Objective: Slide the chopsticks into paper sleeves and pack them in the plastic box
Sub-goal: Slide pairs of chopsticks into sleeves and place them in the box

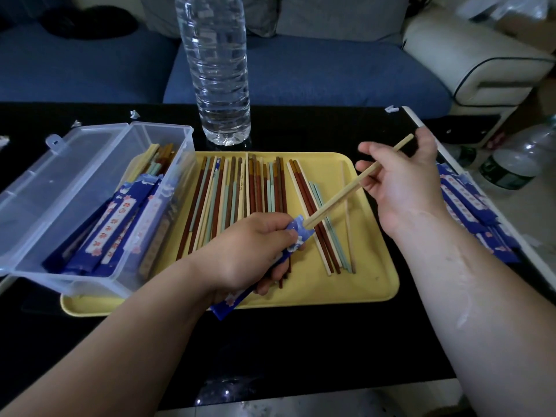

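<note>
My left hand (252, 251) grips a blue paper sleeve (296, 236) over the yellow tray (373, 284). A pair of pale wooden chopsticks (340, 194) slants up to the right, its lower tips just inside the sleeve's mouth. My right hand (400, 182) pinches that pair near the upper end. Several loose chopsticks (228, 200) in brown, teal and cream lie across the tray. The clear plastic box (99, 212) stands open at the left, partly on the tray, with several sleeved chopsticks inside.
A large clear water bottle (218, 70) stands behind the tray. A stack of blue empty sleeves (469, 206) lies at the right table edge. More bottles (517, 164) stand beyond it. A blue sofa runs behind the black table.
</note>
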